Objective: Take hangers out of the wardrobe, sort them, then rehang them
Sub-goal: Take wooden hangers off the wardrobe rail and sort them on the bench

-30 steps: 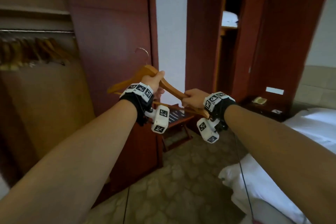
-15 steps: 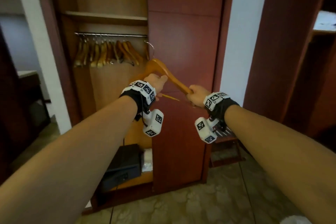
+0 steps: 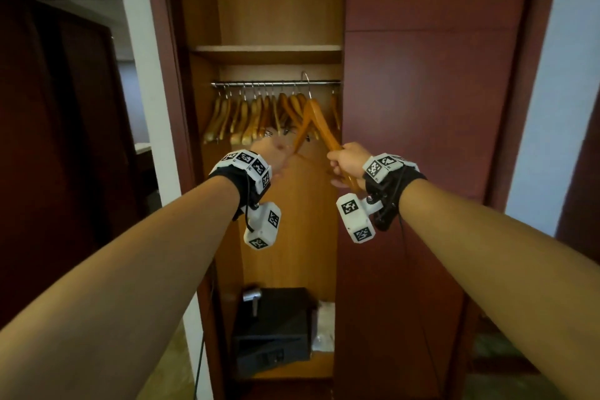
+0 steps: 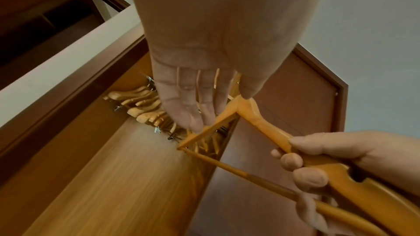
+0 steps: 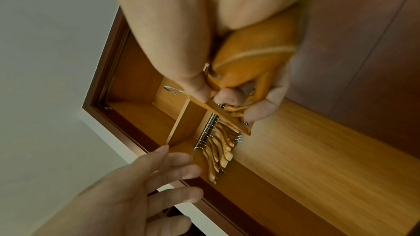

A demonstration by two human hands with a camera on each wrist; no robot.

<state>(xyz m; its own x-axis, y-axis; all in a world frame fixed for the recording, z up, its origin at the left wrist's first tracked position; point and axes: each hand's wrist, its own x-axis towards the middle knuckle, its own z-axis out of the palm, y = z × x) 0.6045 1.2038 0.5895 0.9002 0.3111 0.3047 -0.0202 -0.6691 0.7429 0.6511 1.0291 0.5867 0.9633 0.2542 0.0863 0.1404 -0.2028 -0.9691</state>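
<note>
rail (image 3: pixel 276 83): packed with hanging hangers (image 3: pixel 259 117) from its left end to past the middle | gap near the rail's right end, before one lone hanger (image 3: pixel 335 110) | shelf (image 3: pixel 268 50) close above my reach | closed door (image 3: pixel 422 140) blocks the right

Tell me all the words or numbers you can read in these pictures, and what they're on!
No words or numbers can be read.
Wrist bands: only black-and-white square code patterns, no letters.
Black safe: any marks on its front panel are too small and blurred to read.
Wooden hanger: no print visible.
</note>
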